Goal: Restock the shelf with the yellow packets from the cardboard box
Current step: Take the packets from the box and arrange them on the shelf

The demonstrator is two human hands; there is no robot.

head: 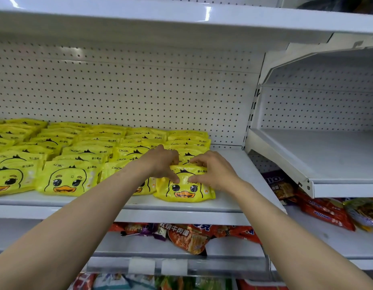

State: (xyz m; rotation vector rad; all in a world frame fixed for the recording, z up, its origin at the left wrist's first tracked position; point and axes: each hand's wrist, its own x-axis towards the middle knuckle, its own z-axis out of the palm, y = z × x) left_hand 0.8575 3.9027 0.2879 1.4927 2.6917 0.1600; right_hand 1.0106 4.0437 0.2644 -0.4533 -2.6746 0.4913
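Yellow duck-face packets (pixel 81 155) filled most of the shelf (pixel 229 204); its right end lay bare. Left hand (pixel 162 162) and right hand (pixel 212 170) both gripped the front packet (pixel 184 190); box unseen.

On the shelf (pixel 229 197), bare board lies right of the front yellow packet (pixel 184 188), up to the upright post (pixel 251 118). Rows of yellow packets (pixel 81 151) fill the board to the left and behind. The upper shelf (pixel 160 24) caps the bay well above the packets, and the pegboard back (pixel 129 86) closes the rear.
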